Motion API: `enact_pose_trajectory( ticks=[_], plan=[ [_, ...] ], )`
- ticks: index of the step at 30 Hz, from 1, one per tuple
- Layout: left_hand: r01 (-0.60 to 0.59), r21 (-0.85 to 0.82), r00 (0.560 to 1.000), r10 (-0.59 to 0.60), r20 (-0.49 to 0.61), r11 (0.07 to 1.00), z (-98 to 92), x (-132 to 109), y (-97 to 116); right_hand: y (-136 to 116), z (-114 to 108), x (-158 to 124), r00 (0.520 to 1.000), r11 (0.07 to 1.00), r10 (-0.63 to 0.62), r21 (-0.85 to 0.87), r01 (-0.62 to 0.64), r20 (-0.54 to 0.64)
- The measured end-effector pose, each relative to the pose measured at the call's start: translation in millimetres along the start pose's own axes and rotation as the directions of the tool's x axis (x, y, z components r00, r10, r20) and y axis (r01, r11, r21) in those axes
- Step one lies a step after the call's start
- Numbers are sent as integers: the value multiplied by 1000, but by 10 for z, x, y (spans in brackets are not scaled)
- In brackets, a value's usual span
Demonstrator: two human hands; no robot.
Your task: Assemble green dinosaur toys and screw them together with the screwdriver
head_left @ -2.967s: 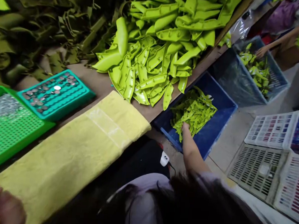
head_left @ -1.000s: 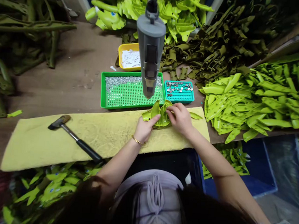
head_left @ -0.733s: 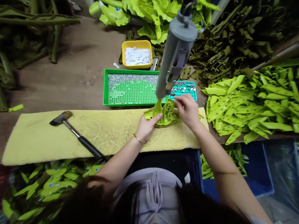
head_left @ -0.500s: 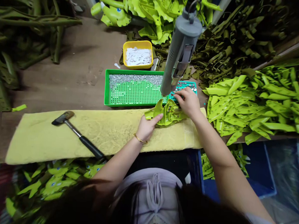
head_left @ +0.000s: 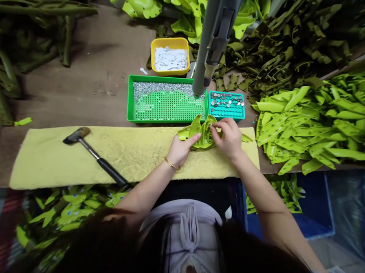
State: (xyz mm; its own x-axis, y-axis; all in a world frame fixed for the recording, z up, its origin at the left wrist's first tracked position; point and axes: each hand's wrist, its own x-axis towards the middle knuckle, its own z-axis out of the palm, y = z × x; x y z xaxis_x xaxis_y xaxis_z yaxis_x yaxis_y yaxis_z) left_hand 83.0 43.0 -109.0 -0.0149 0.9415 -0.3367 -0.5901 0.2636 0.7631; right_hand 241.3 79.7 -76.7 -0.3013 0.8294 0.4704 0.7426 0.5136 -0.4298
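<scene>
My left hand (head_left: pixel 182 149) is closed on the left end of a lime-green plastic shell (head_left: pixel 202 139), thumb on top, over the yellow cloth (head_left: pixel 123 145). My right hand (head_left: pixel 228 139) pinches at the shell's inner right part, its fingertips pressed together; what they hold is too small to make out. Just behind the shell lie a teal tray (head_left: pixel 228 111) of small round metal pieces and a green tray (head_left: pixel 168 107) of screws. A grey hanging screwdriver (head_left: pixel 214 36) points down above the green tray.
A hammer (head_left: pixel 97 158) lies on the cloth at left. Behind the trays is a yellow bin (head_left: pixel 170 56) of white pieces. Lime-green parts (head_left: pixel 318 123) are heaped at right, dark olive parts (head_left: pixel 285 44) behind. A blue crate (head_left: pixel 313 208) stands below the table edge.
My right hand has moved from the teal tray down to the inside of the shell. The view has shifted, so the trays and screwdriver appear higher.
</scene>
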Motion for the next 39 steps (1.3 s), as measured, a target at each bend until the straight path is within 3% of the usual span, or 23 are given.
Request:
enact_pose_trajectory(
  ticks=[5, 8, 10, 13, 16, 19, 21, 24, 25, 27, 30, 32, 34, 36, 38, 39],
  plan=[
    [-15, 9, 1000, 15, 2, 1000, 24, 1, 11, 21, -42, -28, 991, 988, -52, -137, 69, 121],
    [26, 2, 999, -26, 32, 1000, 26, -39, 64, 23, -223, -160, 986, 997, -10, -74, 23, 164],
    [76, 22, 995, -77, 68, 997, -3, -87, 123, -8, -346, -315, 961, 1000, -6, 19, 1, 276],
    [101, 152, 990, -115, 82, 983, -74, -116, 232, -121, -473, -569, 906, 994, -79, 104, 39, 416],
    [35, 414, 986, -99, 135, 910, -95, 2, 335, -278, -512, -734, 892, 995, -94, 9, 101, 442],
    [-157, 670, 933, -114, 342, 725, -38, 159, 404, -402, -482, -765, 879, 981, -72, -124, 146, 471],
    [-300, 775, 921, -42, 387, 557, -13, 121, 427, -443, -445, -740, 883, 981, -73, -129, 148, 463],
    [-399, 894, 908, 224, 354, 205, -71, -269, 405, -437, -407, -690, 938, 997, 3, -70, 22, 348],
    [-404, 912, 894, 241, 377, 70, -106, -448, 375, -419, -405, -676, 950, 998, 49, -52, -35, 309],
    [-467, 874, 872, 91, 481, -136, -173, -759, 298, -361, -411, -648, 950, 994, 105, -7, -108, 293],
    [-562, 780, 821, -70, 567, -276, -309, -892, 310, -267, -410, -604, 928, 991, 88, 63, -119, 362],
    [-556, 768, 812, -12, 583, -317, -524, -758, 523, -246, -393, -586, 921, 986, 129, 47, -157, 368],
    [-462, 818, 826, 168, 537, -343, -877, -533, 911, -275, -374, -586, 914, 965, 247, 7, -264, 322],
    [-195, 926, 828, 451, 332, -324, -1300, -270, 1410, -343, -359, -603, 881, 909, 398, 22, -417, 256],
    [109, 957, 746, 659, 100, -269, -1662, 25, 1926, -420, -344, -626, 827, 829, 521, 106, -550, 211],
    [192, 946, 709, 704, 49, -259, -1783, 188, 2158, -453, -333, -638, 797, 785, 569, 155, -600, 202]
  ],
)
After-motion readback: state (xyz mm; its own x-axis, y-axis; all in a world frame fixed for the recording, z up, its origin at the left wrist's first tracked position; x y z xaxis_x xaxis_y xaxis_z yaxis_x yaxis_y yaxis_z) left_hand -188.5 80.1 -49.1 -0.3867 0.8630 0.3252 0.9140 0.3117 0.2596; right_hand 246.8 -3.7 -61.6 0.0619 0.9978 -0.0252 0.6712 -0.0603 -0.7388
